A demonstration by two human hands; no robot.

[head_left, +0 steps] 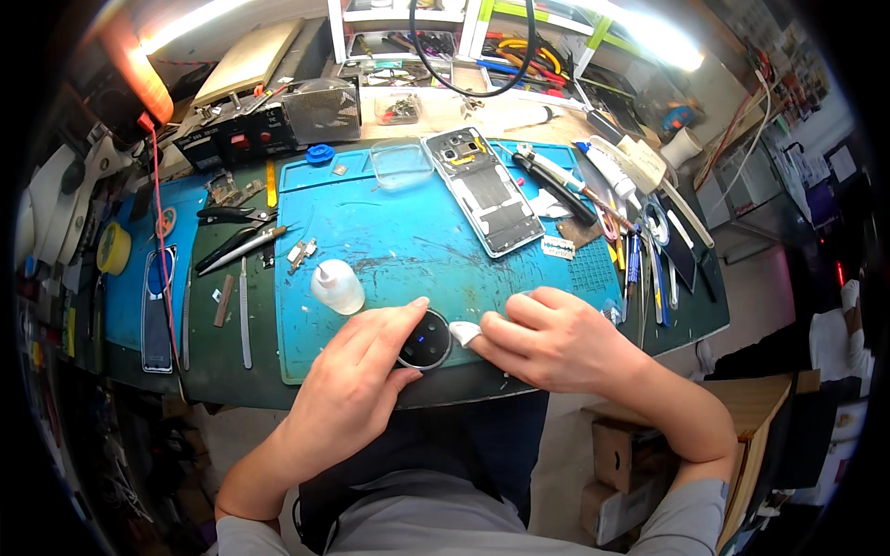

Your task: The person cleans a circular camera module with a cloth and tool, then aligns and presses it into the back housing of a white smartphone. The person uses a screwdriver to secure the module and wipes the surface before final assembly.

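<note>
Near the front edge of the blue work mat, my left hand is closed around a round black disc with a silver rim. Several darker round spots and a small blue glint show on its face. My right hand pinches a small white wipe, whose tip is beside the disc's right rim; whether they touch I cannot tell. Just beyond my left hand stands a translucent white dropper bottle. My left hand's fingers partly cover the disc.
An opened phone lies farther back on the mat, with a clear plastic box beside it. A razor blade and many hand tools lie to the right. Pliers and a long phone panel are at left.
</note>
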